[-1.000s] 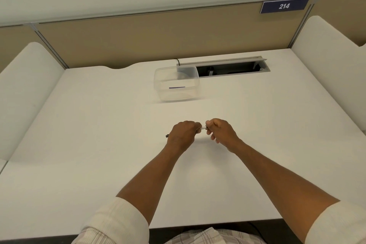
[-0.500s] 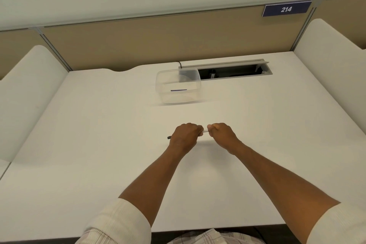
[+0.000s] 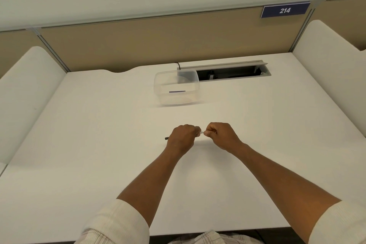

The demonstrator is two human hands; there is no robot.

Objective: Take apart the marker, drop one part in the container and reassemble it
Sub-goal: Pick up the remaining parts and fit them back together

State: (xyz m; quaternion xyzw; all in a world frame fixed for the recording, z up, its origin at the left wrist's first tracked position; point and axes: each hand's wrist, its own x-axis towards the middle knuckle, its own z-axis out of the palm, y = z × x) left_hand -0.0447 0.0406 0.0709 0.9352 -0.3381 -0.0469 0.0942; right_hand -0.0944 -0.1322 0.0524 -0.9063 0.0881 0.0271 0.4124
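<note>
A thin marker (image 3: pixel 201 133) lies level between my two fists just above the white desk (image 3: pixel 99 144). Only a short white stretch shows between the hands, and a dark tip pokes out left of the left fist. My left hand (image 3: pixel 183 137) is closed around one end of the marker. My right hand (image 3: pixel 219 134) pinches the other end, its fingers curled. A clear plastic container (image 3: pixel 176 90) stands farther back on the desk, open at the top, with a small dark strip visible inside.
A recessed cable tray (image 3: pixel 227 71) with an open lid sits in the desk behind the container, to its right. Tan partition panels (image 3: pixel 158 45) close off the back, with a blue "214" sign (image 3: pixel 284 10). White side dividers (image 3: pixel 25 89) flank the desk.
Both hands stay gripped on the marker at the same spot. The view has tilted slightly, so the scene sits a little lower in the frame.
</note>
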